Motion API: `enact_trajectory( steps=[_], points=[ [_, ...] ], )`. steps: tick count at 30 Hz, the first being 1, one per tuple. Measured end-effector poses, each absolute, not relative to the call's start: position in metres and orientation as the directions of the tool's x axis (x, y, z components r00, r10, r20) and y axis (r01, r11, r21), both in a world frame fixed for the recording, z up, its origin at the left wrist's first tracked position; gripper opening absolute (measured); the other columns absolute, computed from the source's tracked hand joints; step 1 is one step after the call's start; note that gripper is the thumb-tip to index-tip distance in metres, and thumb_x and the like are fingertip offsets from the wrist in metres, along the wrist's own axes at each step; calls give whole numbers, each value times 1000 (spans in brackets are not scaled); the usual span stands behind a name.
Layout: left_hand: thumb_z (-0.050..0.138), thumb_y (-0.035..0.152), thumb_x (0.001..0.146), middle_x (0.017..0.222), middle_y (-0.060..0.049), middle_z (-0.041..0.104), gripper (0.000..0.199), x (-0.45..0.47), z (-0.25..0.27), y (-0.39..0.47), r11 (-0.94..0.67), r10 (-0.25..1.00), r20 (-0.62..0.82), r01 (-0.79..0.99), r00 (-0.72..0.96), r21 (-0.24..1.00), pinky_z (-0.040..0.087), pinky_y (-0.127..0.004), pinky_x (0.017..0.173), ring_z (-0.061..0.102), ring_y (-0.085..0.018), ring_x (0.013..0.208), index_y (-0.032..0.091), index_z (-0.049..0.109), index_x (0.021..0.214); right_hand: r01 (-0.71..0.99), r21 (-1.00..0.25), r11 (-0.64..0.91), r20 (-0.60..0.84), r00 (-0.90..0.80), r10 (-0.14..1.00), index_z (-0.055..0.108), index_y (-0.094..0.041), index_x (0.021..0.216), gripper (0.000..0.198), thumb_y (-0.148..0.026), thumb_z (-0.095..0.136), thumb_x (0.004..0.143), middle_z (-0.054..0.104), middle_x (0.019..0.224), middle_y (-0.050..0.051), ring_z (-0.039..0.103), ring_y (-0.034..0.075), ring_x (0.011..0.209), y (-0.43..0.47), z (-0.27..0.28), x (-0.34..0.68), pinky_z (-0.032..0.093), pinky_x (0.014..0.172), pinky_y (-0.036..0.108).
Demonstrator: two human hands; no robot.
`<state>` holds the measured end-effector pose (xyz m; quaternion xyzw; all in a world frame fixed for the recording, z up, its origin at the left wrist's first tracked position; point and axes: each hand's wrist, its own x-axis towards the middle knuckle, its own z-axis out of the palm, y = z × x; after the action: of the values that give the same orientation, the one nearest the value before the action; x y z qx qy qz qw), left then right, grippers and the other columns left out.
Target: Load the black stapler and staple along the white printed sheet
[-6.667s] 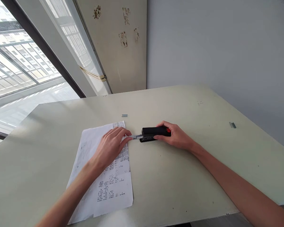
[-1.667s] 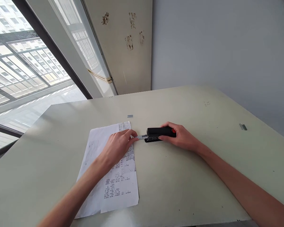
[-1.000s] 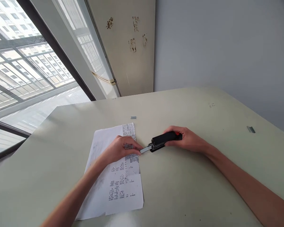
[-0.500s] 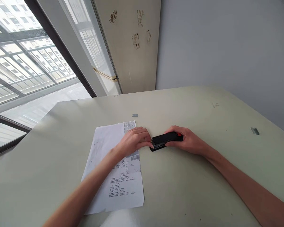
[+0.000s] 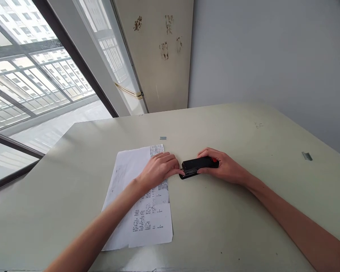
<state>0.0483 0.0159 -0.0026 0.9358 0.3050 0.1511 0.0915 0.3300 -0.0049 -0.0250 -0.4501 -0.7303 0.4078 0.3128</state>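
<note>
A black stapler (image 5: 198,164) with a red part at its rear lies low over the table, right of the papers. My right hand (image 5: 222,166) wraps round its rear half, thumb on the near side and fingers on the far side. At the stapler's front end, my left hand (image 5: 164,166) has its fingers curled and its thumb against the metal part in the mouth; the fingertips are hidden. Beneath my left hand and forearm lie printed paper sheets (image 5: 153,234), with text on the right part.
A small strip of staples (image 5: 163,138) lies beyond the papers. Another grey metallic piece (image 5: 306,156) sits near the table's right edge. The pale green table (image 5: 243,219) meets a grey wall (image 5: 257,53), a stained cabinet panel (image 5: 161,75) and a window (image 5: 31,75).
The view has shifted slightly. My left thumb reaches a little further along the stapler's front end, and the stapler sits slightly more level. My right hand keeps its hold.
</note>
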Motion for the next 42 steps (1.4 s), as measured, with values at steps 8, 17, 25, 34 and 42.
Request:
enact_trajectory(
  steps=[8, 17, 25, 34, 42],
  points=[
    [53, 48, 109, 121, -7, 71, 29, 4, 6, 0, -680, 733, 244, 684, 635, 264, 48, -44, 103, 63, -26, 114, 23, 66, 117, 418, -878, 234, 53, -401, 914, 71, -29, 105, 37, -60, 76, 86, 71, 112, 3, 63, 23, 91, -6, -25, 331, 50, 79, 37],
    [51, 54, 108, 144, -9, 59, 41, -55, -7, -6, -491, 867, 226, 838, 444, 239, 47, -56, 112, 52, -32, 135, 25, 56, 136, 425, -875, 232, 48, -401, 915, 71, -30, 106, 35, -58, 77, 87, 72, 110, 2, 62, 23, 90, -6, -25, 331, 50, 77, 36],
    [53, 47, 109, 162, -5, 48, 40, -51, 7, -71, -584, 809, 134, 756, 572, 296, 44, -55, 121, 39, -30, 153, 30, 51, 146, 438, -864, 248, 61, -398, 915, 71, -31, 104, 33, -58, 77, 87, 73, 110, 1, 62, 22, 89, -8, -24, 330, 49, 77, 37],
    [55, 49, 107, 176, -3, 26, 70, -60, 8, -135, -636, 760, 23, 735, 649, 235, 40, -56, 125, 18, -34, 163, 30, 27, 168, 433, -867, 245, 55, -406, 912, 72, -30, 99, 33, -59, 79, 85, 73, 111, 2, 63, 23, 91, -8, -23, 331, 50, 78, 37],
    [56, 65, 100, 175, -5, 24, 89, -60, -5, -167, -649, 752, -4, 741, 659, 173, 38, -57, 124, 19, -37, 162, 26, 19, 171, 445, -860, 250, 47, -418, 907, 73, -30, 99, 36, -61, 79, 83, 73, 106, 2, 64, 23, 88, -11, -21, 332, 51, 77, 37]
  ],
)
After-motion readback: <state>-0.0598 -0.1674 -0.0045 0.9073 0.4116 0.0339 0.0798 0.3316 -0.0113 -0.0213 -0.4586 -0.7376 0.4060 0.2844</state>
